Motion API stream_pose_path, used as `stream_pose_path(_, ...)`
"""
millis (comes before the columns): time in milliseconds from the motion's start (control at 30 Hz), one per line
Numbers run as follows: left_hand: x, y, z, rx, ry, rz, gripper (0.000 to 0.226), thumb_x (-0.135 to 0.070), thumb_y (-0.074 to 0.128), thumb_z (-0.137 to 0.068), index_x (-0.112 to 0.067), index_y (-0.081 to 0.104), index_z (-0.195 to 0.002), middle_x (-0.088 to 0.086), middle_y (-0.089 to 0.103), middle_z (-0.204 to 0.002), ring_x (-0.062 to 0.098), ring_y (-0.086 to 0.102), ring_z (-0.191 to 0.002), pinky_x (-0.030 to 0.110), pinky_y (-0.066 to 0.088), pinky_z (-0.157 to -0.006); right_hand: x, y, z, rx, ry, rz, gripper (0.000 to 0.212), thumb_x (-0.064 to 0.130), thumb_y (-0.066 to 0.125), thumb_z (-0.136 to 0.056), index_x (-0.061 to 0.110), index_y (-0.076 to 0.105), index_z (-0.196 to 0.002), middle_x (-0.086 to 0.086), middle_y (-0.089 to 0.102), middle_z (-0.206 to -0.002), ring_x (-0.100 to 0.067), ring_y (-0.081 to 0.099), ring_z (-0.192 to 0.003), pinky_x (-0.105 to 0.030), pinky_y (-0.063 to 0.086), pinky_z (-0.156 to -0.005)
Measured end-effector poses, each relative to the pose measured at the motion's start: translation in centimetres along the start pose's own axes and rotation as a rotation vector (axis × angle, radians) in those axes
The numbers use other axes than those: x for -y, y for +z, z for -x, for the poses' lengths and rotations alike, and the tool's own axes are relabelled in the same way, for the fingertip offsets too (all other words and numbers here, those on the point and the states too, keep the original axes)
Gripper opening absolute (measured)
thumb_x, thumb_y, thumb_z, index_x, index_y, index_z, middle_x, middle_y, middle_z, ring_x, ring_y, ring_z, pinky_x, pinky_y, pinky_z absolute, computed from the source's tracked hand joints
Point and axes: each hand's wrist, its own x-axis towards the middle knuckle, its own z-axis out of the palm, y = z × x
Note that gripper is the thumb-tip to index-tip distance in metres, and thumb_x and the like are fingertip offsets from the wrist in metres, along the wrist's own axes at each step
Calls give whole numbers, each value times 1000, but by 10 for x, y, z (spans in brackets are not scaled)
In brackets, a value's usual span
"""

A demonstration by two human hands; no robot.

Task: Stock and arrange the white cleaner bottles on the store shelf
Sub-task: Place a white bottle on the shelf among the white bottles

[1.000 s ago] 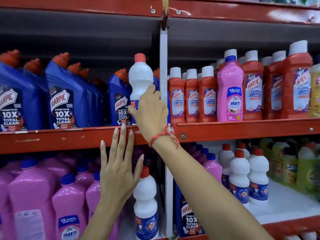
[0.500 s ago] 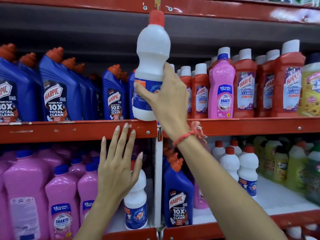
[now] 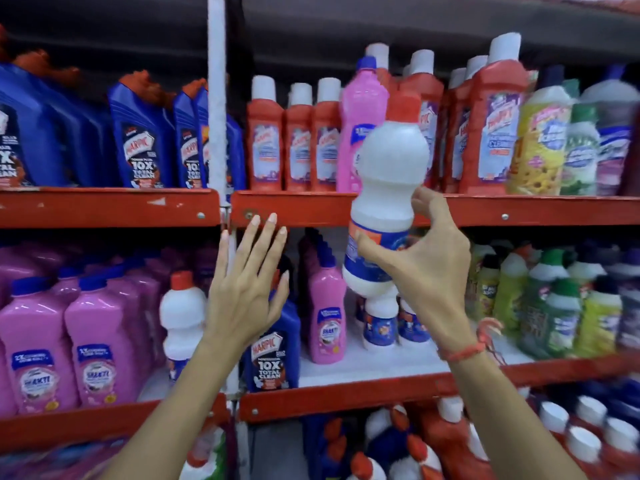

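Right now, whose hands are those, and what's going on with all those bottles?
Those hands belong to a person wearing a small camera on their head, so you see what they see: the picture looks forward and down at store shelves. The right hand is holding a white bottle with a red cap, lifted in the air in front of a red shelf edge. The left hand is open and holds nothing; its fingertips reach up near that shelf edge. On the top shelf stand blue bottles and red bottles. Below are pink bottles, green ones, and more white bottles, where the held one likely belongs.
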Motion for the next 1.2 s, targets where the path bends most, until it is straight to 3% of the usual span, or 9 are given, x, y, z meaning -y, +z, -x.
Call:
stream_pose_path(100, -21, 10, -7, 31, -17, 5, 62, -34, 44, -97, -11, 31, -154, 9, 28, -163, 26, 25, -152, 55, 18, -123, -45, -22, 5, 41, 24, 25, 73, 40, 84, -56, 27, 53, -121, 23, 60, -99, 15, 59, -82, -14, 51, -74)
stream_pose_path(133, -27, 12, -10, 42, -24, 10, 62, -35, 43, -98, -12, 30, -154, 8, 27, -164, 25, 23, -152, 54, 17, -124, -60, -28, 7, 53, 38, 40, 73, 38, 85, -56, 27, 53, -120, 22, 60, -100, 16, 58, -82, -16, 52, -74)
stream_pose_path(267, -49, 18, -20, 86, -71, 20, 65, -37, 41, -98, -14, 24, -156, 8, 21, -166, 25, 17, -154, 56, 16, -123, -118, -44, 14, 124, 35, 118, 76, 43, 82, -53, 26, 50, -120, 12, 64, -110, -10, 64, -90, -36, 58, -78)
stream_pose_path(600, -76, 21, -28, 69, -197, -14, 65, -37, 41, -98, -12, 23, -156, 12, 20, -166, 29, 16, -154, 57, 13, -124, -228, -49, 27, 268, 146, 215, 76, 31, 87, -57, 22, 47, -120, 1, 64, -114, -15, 59, -92, -31, 49, -69)
stream_pose_path(967, -77, 22, -27, 69, -211, -38, 66, -38, 41, -99, -12, 22, -156, 11, 19, -166, 28, 15, -154, 57, 13, -124, -257, -43, 33, 372, 323, 151, 67, 28, 87, -60, 31, 37, -105, 5, 56, -101, -18, 56, -87, -28, 43, -66)
stream_pose_path(1100, -73, 17, -23, 57, -181, -26, 64, -37, 41, -99, -14, 25, -156, 9, 22, -166, 26, 17, -154, 57, 14, -124, -259, -43, 31, 409, 381, 142, 67, 23, 86, -65, 19, 44, -118, 1, 57, -108, -21, 58, -93, -31, 47, -72)
stream_pose_path(1200, -61, 9, -13, 40, -177, -23, 62, -37, 40, -100, -14, 26, -156, 8, 23, -165, 24, 18, -154, 56, 14, -124, -251, -42, 38, 355, 411, 143, 77, 18, 85, -67, 12, 43, -131, -8, 56, -125, -27, 56, -111, -38, 50, -85)
